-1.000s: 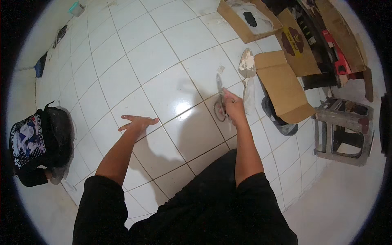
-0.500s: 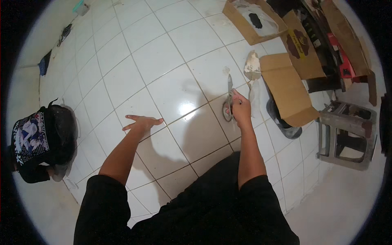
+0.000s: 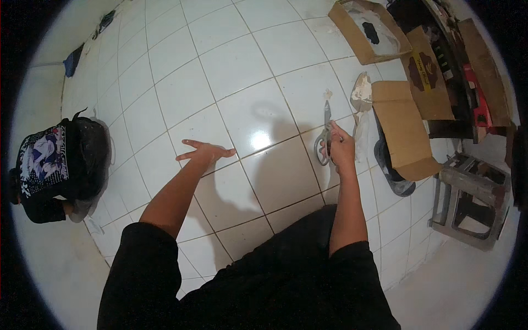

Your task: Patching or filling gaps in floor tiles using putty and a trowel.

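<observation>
My right hand (image 3: 342, 148) grips a pair of grey-handled scissors (image 3: 325, 136) by the handles, blades pointing away over the white tiled floor (image 3: 242, 82). Just beyond the blade tips lies a crumpled piece of pale paper (image 3: 361, 93) and a paper strip (image 3: 360, 132) beside my hand. My left hand (image 3: 204, 152) hovers over the tiles with fingers spread, holding nothing. Both forearms come out of black sleeves at the bottom of the view.
A brown cardboard sheet (image 3: 404, 129) lies right of the scissors, over a dark shoe (image 3: 391, 170). An open cardboard box (image 3: 367, 30) sits at the far right. A grey plastic stool (image 3: 473, 198) lies on its side. A black printed bag (image 3: 58, 162) rests at left.
My right hand has lifted slightly with the scissors, and the view has tipped a little. My left hand stays spread over the tiles.
</observation>
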A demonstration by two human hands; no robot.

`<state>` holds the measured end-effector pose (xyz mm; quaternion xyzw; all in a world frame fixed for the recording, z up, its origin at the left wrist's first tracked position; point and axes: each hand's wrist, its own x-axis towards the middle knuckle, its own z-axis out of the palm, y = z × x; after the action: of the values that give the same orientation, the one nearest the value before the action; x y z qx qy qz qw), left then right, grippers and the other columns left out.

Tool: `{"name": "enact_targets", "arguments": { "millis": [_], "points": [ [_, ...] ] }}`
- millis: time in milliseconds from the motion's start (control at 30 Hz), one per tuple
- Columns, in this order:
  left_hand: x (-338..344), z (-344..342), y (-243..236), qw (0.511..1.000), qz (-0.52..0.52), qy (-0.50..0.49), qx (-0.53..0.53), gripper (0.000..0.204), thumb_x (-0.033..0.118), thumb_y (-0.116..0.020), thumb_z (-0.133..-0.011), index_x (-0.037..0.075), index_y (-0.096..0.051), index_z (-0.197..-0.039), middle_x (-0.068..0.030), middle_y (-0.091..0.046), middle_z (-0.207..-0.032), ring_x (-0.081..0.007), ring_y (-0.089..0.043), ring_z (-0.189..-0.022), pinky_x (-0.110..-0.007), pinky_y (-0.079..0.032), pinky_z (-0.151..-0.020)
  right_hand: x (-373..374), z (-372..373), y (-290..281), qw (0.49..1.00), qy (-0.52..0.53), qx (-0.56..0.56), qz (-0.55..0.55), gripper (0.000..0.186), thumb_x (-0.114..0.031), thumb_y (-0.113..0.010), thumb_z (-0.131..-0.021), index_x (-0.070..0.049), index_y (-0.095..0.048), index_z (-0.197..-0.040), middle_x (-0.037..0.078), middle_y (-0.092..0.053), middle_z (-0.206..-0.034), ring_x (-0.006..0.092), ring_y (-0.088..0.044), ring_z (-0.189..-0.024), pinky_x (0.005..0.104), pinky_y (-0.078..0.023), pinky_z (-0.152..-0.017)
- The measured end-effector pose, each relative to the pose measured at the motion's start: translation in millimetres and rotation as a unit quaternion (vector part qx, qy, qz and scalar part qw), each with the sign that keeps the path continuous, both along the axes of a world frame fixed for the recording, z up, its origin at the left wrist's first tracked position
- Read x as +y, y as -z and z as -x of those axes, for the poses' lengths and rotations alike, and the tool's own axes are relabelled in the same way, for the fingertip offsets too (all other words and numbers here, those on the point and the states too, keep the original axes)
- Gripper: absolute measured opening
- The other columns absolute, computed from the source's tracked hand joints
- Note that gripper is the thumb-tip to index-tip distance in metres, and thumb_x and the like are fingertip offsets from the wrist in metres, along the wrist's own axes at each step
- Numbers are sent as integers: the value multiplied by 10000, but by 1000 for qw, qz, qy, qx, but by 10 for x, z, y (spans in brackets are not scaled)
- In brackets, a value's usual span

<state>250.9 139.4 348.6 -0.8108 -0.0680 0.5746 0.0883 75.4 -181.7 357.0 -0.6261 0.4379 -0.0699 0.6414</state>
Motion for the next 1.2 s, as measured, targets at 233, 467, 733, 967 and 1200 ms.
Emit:
{"name": "enact_targets", "arguments": {
  "millis": [233,467,733,967,1200],
  "points": [
    [-11,23,170,995,-87,43,-13,934,887,-432,-836,311,-377,-1570,-290,85,-1665,-624,315,-1402,-894,-154,-1000,-22,16,30,999,-25,28,12,379,-155,-499,-1066,-50,-591,-1418,73,-642,-790,127,-591,-563,287,-516,-491],
    [-107,49,-45,994,-97,28,-31,952,887,-457,-826,310,-365,-1578,-363,69,-1634,-641,310,-1393,-899,-138,-995,0,11,-19,998,-37,45,-12,394,-198,-493,-1085,-53,-564,-1444,82,-640,-722,124,-572,-511,287,-497,-483],
    [-38,-9,43,999,-46,17,-8,1069,900,-517,-774,236,-342,-1593,-384,243,-1579,-749,267,-1320,-910,-59,-975,-80,29,130,999,-31,22,11,396,-196,-496,-1077,-50,-570,-1438,95,-672,-777,136,-586,-531,283,-490,-478],
    [-105,15,19,998,-62,-1,-26,910,851,-497,-839,292,-426,-1553,-389,213,-1590,-701,337,-1330,-909,-77,-990,-74,12,99,999,-27,26,-3,387,-184,-498,-1076,-61,-578,-1433,99,-671,-780,145,-595,-552,292,-495,-480],
    [51,14,88,998,-41,12,-38,925,850,-519,-828,262,-454,-1540,-398,240,-1576,-700,322,-1340,-905,-73,-993,-116,-30,99,999,-37,33,5,390,-208,-496,-1083,-87,-566,-1448,104,-662,-764,141,-597,-550,289,-504,-485]
  ]
}}
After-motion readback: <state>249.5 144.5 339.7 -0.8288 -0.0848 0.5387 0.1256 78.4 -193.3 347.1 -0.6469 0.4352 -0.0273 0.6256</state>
